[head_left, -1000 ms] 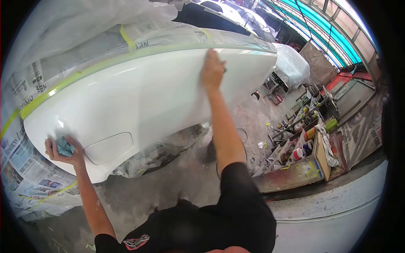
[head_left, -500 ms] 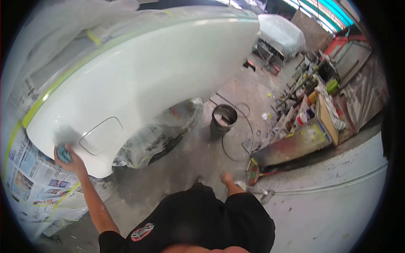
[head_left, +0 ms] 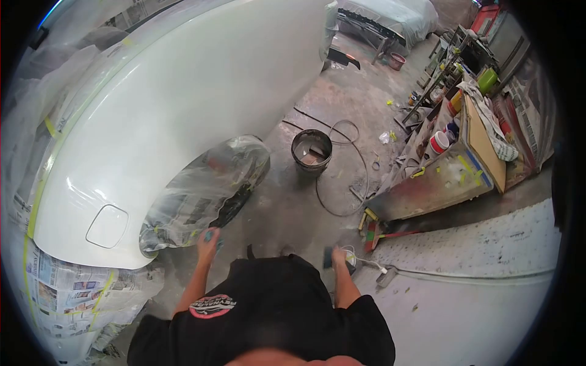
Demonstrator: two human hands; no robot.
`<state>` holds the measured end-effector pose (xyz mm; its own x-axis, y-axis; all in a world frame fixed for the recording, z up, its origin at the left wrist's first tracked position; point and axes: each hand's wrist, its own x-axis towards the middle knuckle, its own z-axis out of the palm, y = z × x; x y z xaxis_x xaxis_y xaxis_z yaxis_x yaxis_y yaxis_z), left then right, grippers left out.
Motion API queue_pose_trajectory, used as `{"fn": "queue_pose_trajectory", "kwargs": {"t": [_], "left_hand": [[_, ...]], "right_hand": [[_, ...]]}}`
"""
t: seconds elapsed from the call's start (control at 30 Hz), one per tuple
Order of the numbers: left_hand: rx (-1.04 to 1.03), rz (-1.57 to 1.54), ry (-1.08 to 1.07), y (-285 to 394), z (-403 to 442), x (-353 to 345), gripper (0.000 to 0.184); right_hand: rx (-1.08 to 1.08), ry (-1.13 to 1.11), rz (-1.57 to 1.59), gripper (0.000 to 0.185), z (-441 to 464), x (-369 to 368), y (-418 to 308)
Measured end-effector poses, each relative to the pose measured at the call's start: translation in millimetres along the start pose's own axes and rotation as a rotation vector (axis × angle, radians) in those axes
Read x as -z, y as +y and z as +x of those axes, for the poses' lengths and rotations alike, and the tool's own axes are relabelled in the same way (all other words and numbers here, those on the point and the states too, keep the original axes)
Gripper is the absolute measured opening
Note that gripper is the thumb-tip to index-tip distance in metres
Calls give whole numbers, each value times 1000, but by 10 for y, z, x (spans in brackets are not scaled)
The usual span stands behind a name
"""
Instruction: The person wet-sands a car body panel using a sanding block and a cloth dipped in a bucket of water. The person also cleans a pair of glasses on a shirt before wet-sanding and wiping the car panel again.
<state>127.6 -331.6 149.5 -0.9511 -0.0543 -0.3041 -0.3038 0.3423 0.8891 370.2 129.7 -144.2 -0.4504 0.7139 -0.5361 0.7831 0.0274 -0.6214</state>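
My left hand (head_left: 206, 244) is closed around a crumpled teal cloth (head_left: 210, 236), in front of the plastic-covered wheel arch (head_left: 204, 189). It is apart from the white car panel (head_left: 140, 110), whose outlined fuel flap (head_left: 107, 226) sits low on the left. Low on the other side, my right hand (head_left: 339, 259) is closed on a small dark flat block (head_left: 328, 257); its exact kind is unclear. Just beyond that hand lies a round white item (head_left: 350, 256) with a white cable, partly hidden.
A black bucket (head_left: 311, 150) with murky liquid stands on the floor beside a looped hose (head_left: 323, 204). Newspaper masking (head_left: 67, 283) covers the car's lower end. A cluttered workbench (head_left: 433, 189) and a white panel (head_left: 476, 244) with a power strip (head_left: 386, 279) are at right.
My left hand has come off the panel near the fuel flap and moved right, toward my body, with the cloth. The dark block has come into view at my right hand. The view has tilted downward.
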Motion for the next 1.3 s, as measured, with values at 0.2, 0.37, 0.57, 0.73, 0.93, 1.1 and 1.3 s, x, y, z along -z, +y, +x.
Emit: {"fn": "queue_pose_trajectory", "kwargs": {"t": [0.2, 0.37, 0.57, 0.73, 0.93, 1.1, 1.3], "left_hand": [[35, -115, -536, 1220, 481, -1564, 43], [-23, -59, -704, 1209, 781, -2381, 44], [466, -587, -698, 973, 1513, -3251, 47], [535, -555, -797, 1954, 1716, -3890, 41], [456, -135, -888, 1613, 2328, -4726, 62], [133, 348, -545, 371, 3095, -5273, 77], [-67, 647, -632, -346, 4322, -6145, 69]], "right_hand": [[256, -572, 647, 24, -183, 231, -3324], [567, -497, 185, 37, -113, 149, -4184], [182, -505, 401, 73, 473, 486, -4239], [-1, -604, 725, 80, 1032, 476, -4243], [-108, -233, 857, 49, 1933, 381, -4518], [32, -197, 405, 44, 2926, 144, -4394], [390, -215, -35, 57, 4693, -1318, -3599]]}}
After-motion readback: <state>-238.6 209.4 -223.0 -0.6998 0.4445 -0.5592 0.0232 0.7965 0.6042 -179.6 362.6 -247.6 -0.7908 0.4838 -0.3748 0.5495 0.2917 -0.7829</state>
